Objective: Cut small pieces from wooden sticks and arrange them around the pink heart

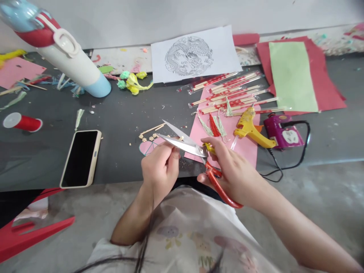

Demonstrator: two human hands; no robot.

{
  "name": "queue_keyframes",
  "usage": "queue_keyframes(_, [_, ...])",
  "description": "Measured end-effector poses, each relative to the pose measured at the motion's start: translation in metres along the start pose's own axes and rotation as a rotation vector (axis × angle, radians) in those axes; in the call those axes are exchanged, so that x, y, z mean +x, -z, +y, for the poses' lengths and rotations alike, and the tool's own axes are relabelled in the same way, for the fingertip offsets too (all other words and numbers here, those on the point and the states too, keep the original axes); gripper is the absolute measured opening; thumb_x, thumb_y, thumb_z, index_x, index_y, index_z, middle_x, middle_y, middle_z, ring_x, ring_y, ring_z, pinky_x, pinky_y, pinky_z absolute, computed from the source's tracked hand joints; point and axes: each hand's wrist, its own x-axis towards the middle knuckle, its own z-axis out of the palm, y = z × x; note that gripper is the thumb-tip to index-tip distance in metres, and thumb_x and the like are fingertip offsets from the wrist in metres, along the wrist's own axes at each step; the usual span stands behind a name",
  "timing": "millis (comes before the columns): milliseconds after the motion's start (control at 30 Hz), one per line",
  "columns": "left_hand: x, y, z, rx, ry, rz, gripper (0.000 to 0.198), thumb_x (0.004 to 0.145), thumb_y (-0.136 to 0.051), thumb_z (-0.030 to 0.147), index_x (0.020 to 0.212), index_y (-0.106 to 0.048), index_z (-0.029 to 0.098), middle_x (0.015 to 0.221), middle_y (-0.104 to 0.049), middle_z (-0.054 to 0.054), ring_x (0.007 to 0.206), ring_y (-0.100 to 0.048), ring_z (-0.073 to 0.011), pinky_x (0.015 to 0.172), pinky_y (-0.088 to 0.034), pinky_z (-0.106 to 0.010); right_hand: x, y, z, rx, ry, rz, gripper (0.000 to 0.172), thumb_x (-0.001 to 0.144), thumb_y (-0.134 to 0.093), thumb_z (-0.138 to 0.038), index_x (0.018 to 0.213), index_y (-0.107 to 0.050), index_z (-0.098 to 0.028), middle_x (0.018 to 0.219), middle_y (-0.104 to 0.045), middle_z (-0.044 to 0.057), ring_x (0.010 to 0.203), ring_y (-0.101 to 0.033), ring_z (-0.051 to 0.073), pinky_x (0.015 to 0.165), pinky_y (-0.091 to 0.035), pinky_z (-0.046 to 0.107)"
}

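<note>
My right hand [237, 172] grips a pair of scissors [189, 147] with red and yellow handles, blades spread and pointing left. My left hand [159, 167] is closed in a pinch, its fingertips close beside the lower blade. The pale end of a small wooden stick [181, 138] shows between the blades; the rest is hidden by blade and fingers. Just beyond the left hand lies a pink paper piece [149, 147] with dark lines, partly covered. Small flower-shaped wooden pieces [145, 138] and a thin stick [152, 129] lie beside it.
Pink paper [196, 134] carries tassels [214, 125] and wrapped chopsticks [231, 102]. A yellow glue gun [250, 129] and purple box [284, 131] with a cable stand right. Left are a phone [79, 159], red thread spool [24, 122] and tall bottle [74, 64]. A dragon print [193, 55] lies behind.
</note>
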Motion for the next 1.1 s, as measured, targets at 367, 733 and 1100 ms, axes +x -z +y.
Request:
queue_keyframes(367, [-0.0005,-0.0025,-0.0032,0.011,-0.033,-0.016,0.018,0.092,-0.056,0.013,0.075,-0.06,0.018,0.064,-0.06,0.003,0.06,-0.054,-0.0078,0.06,-0.042,-0.017,0.003,-0.0034,0.0028,-0.032,0.027,0.036,0.066,0.091,-0.052,-0.059,0.134,-0.038,-0.011,0.111,-0.064,0.02,0.102,-0.066,0.033,0.078,-0.056,0.044])
queue_keyframes(733, [-0.0024,-0.0042,-0.0049,0.011,-0.02,-0.019,0.02,0.092,-0.056,0.013,0.072,-0.058,0.018,0.065,-0.062,0.003,0.062,-0.056,-0.0081,0.061,-0.043,-0.017,0.0034,-0.0018,0.0012,-0.048,0.007,0.014,0.064,0.091,-0.051,-0.056,0.133,-0.04,-0.009,0.111,-0.064,0.019,0.099,-0.066,0.033,0.079,-0.056,0.044])
queue_keyframes(1100, [-0.005,-0.0037,-0.0061,0.015,0.011,-0.021,0.012,0.092,-0.056,0.012,0.086,-0.065,0.018,0.068,-0.064,0.003,0.065,-0.059,-0.0084,0.066,-0.044,-0.016,0.0046,-0.0031,0.0028,-0.025,0.015,0.011,0.065,0.091,-0.052,-0.056,0.133,-0.037,-0.009,0.113,-0.063,0.019,0.102,-0.065,0.032,0.078,-0.055,0.042])
